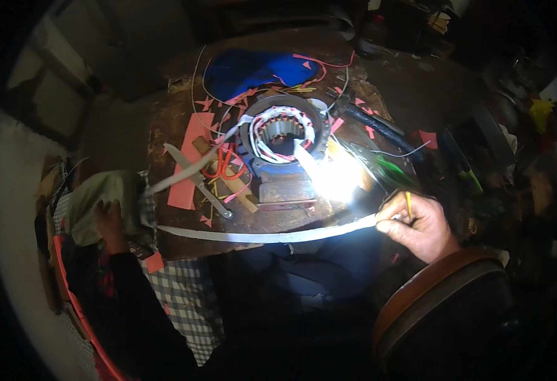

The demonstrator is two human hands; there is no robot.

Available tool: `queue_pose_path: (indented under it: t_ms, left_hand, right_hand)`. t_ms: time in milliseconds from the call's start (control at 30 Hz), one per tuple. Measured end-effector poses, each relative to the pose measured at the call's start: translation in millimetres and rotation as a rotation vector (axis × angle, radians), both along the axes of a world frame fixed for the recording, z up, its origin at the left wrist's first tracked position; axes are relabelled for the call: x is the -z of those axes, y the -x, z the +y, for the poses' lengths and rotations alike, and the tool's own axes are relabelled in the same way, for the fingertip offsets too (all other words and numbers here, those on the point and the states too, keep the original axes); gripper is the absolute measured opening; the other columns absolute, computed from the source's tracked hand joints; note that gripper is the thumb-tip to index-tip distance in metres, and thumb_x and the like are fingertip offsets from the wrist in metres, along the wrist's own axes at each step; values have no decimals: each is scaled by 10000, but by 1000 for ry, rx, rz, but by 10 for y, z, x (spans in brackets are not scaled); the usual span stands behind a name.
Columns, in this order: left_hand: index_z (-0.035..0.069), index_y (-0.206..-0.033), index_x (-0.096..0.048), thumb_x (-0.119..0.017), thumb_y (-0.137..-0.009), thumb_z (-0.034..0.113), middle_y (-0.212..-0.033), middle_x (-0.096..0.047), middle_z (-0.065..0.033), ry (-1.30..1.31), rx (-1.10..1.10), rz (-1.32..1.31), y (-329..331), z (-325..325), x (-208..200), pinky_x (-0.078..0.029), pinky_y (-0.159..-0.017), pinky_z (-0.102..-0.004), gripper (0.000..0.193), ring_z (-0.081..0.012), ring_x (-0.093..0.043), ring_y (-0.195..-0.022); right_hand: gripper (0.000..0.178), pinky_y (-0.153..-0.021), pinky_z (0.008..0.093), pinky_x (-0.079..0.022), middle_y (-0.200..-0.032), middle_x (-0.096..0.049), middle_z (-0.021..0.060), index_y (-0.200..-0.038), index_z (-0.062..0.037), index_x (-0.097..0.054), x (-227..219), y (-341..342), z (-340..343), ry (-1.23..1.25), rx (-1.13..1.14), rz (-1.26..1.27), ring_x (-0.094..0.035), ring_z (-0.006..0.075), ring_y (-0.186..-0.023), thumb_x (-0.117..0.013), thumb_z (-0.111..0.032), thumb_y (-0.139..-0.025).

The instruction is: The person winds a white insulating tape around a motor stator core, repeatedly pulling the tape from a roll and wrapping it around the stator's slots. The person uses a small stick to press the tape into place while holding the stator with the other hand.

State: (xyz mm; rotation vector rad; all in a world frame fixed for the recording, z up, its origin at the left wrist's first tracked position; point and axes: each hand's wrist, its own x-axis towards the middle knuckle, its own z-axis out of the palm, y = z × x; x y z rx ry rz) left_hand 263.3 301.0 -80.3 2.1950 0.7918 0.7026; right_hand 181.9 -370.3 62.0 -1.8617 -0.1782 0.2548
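A motor stator [283,136] with a blue housing stands on the wooden table, its copper slots ringed by windings wrapped in white tape. From its left side a length of white tape [189,170] runs to the table's left edge. Another stretch of white tape [272,237] spans the near edge, ending in my right hand [418,225]. That hand is closed, pinching the tape between thumb and fingers, with a thin yellow strip beside the fingers. My left hand [111,225], dim at the far left, lies against a grey-green cloth [91,200]; its grip is unclear.
Left of the stator lie orange-handled scissors [218,166], a knife [205,190] and a pink paper sheet [189,162]. Behind is a blue cloth [246,73]. A hammer [373,124] lies right. Bright light washes out the stator's right side. Pink scraps and wires surround it.
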Motion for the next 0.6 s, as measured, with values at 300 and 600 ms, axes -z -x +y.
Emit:
queue_pose_path:
  t_ms: [300, 600]
  left_hand:
    - [-39, -1473, -590, -833, -915, 41, -1430, -677, -194, 329, 1404, -228, 531, -3397, -1178, -569, -1054, -375, 614, -243, -700, -1273]
    - [-44, -1187, -762, -726, -1005, -30, -975, -813, -116, 507, 1296, -98, 449, -3614, -1099, -610, -829, -295, 186, -143, -775, -914]
  right_hand:
    - [99, -768, 303, -573, -1007, -776, 93, -1061, -9, -767, -294, -264, 988, 52, -155, -190, -736, 158, -856, -756, -28, -965]
    - [214, -766, 299, -556, -969, -755, 71, -1195, 0, -728, -164, -297, 877, 27, -12, -21, -685, 107, -839, -748, -27, -983]
